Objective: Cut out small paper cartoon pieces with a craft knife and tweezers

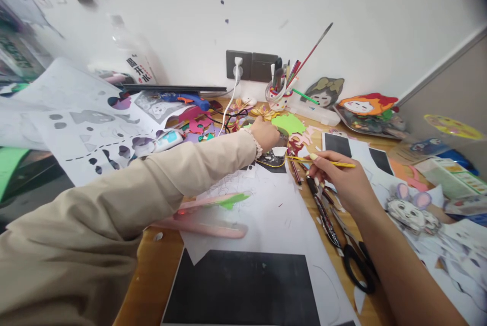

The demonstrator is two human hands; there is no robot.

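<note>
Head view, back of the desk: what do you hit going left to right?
Blue glue gun → wall socket → left hand → brush cup → right hand, holding a yellow pencil → orange-haired cutout → yellow disc.

Craft desk: paper cutouts (289, 124), scissors (352, 255)

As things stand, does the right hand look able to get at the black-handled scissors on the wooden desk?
Probably yes: the black-handled scissors lie uncovered just beneath the right hand, though it already holds a yellow pencil.
</note>
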